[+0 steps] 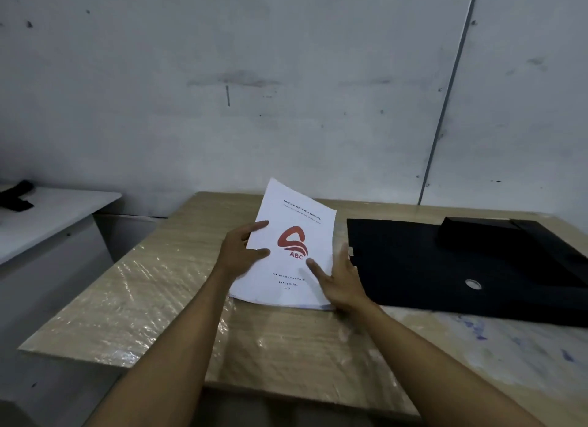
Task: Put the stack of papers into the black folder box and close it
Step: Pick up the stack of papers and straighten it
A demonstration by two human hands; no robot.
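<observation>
A stack of white papers with a red ABC logo on its top sheet is tilted up off the table, its far end raised. My left hand grips the stack's left edge, thumb on top. My right hand holds the right edge, index finger pressed on the cover. The black folder box lies open and flat on the table just to the right of the papers, with a round metal stud on it and a raised flap at its far right.
The wooden table is wrapped in wrinkled clear plastic, with blue paint marks at the right. A grey wall stands close behind. A lower white desk at the left holds a dark object.
</observation>
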